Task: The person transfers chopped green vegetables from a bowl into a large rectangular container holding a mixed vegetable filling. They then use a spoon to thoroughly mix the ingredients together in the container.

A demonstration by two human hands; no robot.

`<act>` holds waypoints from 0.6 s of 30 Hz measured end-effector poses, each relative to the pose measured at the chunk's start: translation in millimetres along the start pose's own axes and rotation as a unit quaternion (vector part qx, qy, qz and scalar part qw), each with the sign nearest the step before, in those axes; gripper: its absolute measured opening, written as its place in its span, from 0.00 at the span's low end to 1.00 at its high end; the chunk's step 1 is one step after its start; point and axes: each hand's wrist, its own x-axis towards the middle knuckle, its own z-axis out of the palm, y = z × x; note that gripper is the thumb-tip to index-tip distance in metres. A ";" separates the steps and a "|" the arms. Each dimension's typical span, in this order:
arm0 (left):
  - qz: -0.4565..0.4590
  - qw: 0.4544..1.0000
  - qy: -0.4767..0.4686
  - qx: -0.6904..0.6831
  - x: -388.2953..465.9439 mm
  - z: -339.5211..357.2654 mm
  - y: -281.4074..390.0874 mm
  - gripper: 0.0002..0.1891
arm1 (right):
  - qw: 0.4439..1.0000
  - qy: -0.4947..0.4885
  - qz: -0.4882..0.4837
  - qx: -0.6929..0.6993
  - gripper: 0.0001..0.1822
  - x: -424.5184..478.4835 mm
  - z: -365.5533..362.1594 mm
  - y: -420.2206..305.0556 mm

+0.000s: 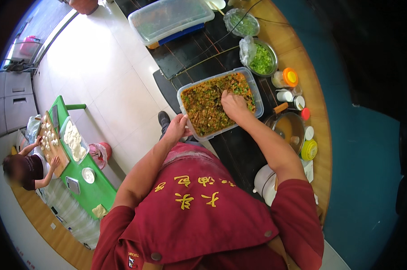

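A clear plastic container (258,107) full of chopped filling (207,108), brown and orange with green bits, sits at the edge of the black counter (223,148). My left hand (178,127) grips its near left corner, thumb up at the rim. Over the right half of the filling, my right hand (234,104) reaches down with its fingers in the mix. The fingertips are buried, so whether they grip anything is hidden. Just beyond stands a metal bowl of chopped green onion (261,60), partly covered by plastic film.
Jars, including an orange-lidded jar (285,78), line the counter's right side near a steel pot (293,130) and a white rice cooker (265,185). A lidded plastic bin (171,18) stands farther back. At left, another person handles dough pieces (49,138) at a green table (100,189).
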 end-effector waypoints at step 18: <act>0.002 0.999 0.023 0.022 -0.3 0.1 7.4 0.20 | 0.994 -0.085 -0.063 -0.016 0.07 -29.0 30.5 21.9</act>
